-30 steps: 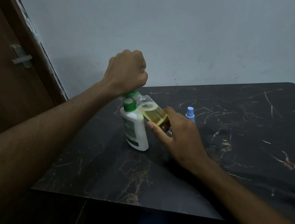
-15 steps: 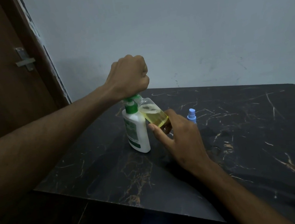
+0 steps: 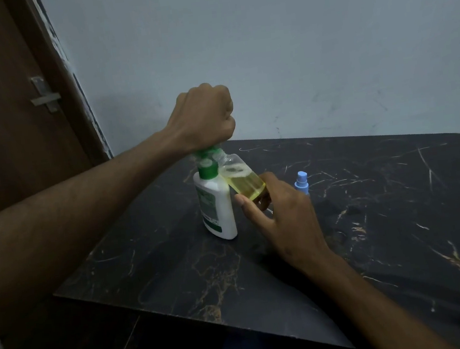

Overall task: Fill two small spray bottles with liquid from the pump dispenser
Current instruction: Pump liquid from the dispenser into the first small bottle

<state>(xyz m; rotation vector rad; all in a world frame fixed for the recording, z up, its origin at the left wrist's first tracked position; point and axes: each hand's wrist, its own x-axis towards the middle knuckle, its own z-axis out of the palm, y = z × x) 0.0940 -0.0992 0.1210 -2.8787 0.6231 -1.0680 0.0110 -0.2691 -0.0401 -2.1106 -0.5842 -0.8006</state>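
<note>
Head camera looks down on a dark marbled bench (image 3: pixel 373 214) set against a pale wall (image 3: pixel 264 39), and much of what matters is covered. One white pump dispenser (image 3: pixel 218 207) with a green collar stands upright on the bench, and it serves as the landmark. Its green pump head is almost wholly hidden under the left hand (image 3: pixel 204 116), which sits on top as a closed fist, knuckles up; only slivers of green show below the fist, so whether the fingers wrap the head or merely press on it cannot be told. Just right of the dispenser, touching its shoulder, one clear small spray bottle (image 3: pixel 242 181) leans with its open neck toward the pump spout; that neck is blurred and hard to make out. Yellowish liquid fills its lower part, with a pale ring of foam above. The right hand (image 3: pixel 283 214) holds this bottle from below and behind, its grip curled round the base, which is hidden by the fingers, the thumb lying along the near side. Farther right of the dispenser, past the right hand, one light blue spray top (image 3: pixel 301 183) stands up; whatever lies below it is concealed by the hand. Well left of the dispenser a brown door (image 3: pixel 2 144) carries a metal latch (image 3: pixel 45 94). Both forearms are cut off by the frame edges.
</note>
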